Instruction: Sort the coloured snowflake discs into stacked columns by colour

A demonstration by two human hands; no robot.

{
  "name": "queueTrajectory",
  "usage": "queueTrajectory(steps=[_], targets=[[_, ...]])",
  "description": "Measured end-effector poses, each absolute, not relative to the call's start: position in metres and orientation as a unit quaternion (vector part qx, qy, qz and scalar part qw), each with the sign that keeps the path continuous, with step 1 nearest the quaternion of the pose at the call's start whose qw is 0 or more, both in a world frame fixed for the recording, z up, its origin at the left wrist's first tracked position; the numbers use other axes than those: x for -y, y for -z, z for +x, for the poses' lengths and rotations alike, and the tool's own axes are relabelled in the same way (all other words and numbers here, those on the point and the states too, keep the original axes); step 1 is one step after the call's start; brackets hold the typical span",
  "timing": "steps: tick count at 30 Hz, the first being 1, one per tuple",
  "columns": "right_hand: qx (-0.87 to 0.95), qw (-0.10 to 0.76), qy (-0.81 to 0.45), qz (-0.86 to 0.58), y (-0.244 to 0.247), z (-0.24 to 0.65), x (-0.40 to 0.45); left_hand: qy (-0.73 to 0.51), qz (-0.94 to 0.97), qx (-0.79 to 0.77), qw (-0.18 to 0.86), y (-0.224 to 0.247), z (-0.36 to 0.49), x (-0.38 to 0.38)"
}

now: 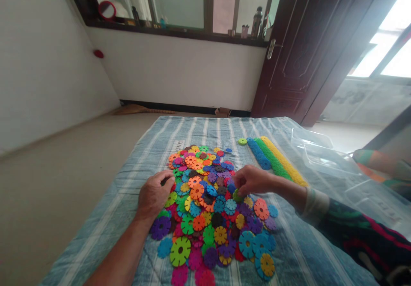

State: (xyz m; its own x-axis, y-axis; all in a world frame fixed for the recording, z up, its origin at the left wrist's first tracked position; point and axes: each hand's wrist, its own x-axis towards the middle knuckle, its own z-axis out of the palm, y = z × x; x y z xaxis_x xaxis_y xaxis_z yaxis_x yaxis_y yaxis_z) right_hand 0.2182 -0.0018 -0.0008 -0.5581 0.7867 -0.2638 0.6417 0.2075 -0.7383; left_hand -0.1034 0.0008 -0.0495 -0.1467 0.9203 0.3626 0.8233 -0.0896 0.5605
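Note:
A pile of colourful notched interlocking discs [208,204] spreads over the middle of the striped cloth. At its left edge is my left hand [156,194], fingers curled in toward the thumb; what lies between them, if anything, I cannot make out. My right hand [253,180] reaches in from the right with fingers closed, the tips down on a green disc [237,195] at the pile's right side. Past that hand lie three rows of joined discs: a blue row [258,154], a green row [272,158] and a yellow row [284,161]. One loose lime disc [242,141] lies near their far end.
Clear plastic containers [324,157] stand on the cloth's right side. The striped cloth [128,183] covers a raised surface with its left edge above the floor. Beyond are a broom [131,109], a dark red door [298,42] and a windowsill [180,32] with small items.

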Motion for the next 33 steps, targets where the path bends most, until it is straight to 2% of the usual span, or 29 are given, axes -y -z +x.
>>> queueTrajectory(steps=[3, 5, 7, 12, 16, 33], targets=[[0.731, 0.104, -0.494, -0.459, -0.004, 0.224, -0.003, -0.345, 0.648, -0.675, 0.075, 0.047, -0.102, 0.0], [0.732, 0.125, -0.48, -0.467, -0.008, 0.229, -0.008, -0.346, 0.652, -0.672, 0.071, 0.046, -0.101, 0.001], [0.754, 0.148, -0.425, -0.479, -0.013, 0.236, -0.018, -0.35, 0.657, -0.665, 0.065, 0.046, -0.102, 0.001], [0.783, 0.17, -0.172, -0.573, -0.022, 0.26, -0.064, -0.356, 0.657, -0.663, 0.058, 0.049, -0.107, -0.004], [0.763, 0.174, -0.096, -0.615, -0.023, 0.275, -0.107, -0.345, 0.653, -0.671, 0.062, 0.052, -0.111, -0.006], [0.767, 0.07, -0.045, -0.636, -0.002, 0.275, -0.169, -0.347, 0.645, -0.676, 0.074, 0.053, -0.112, -0.005]])
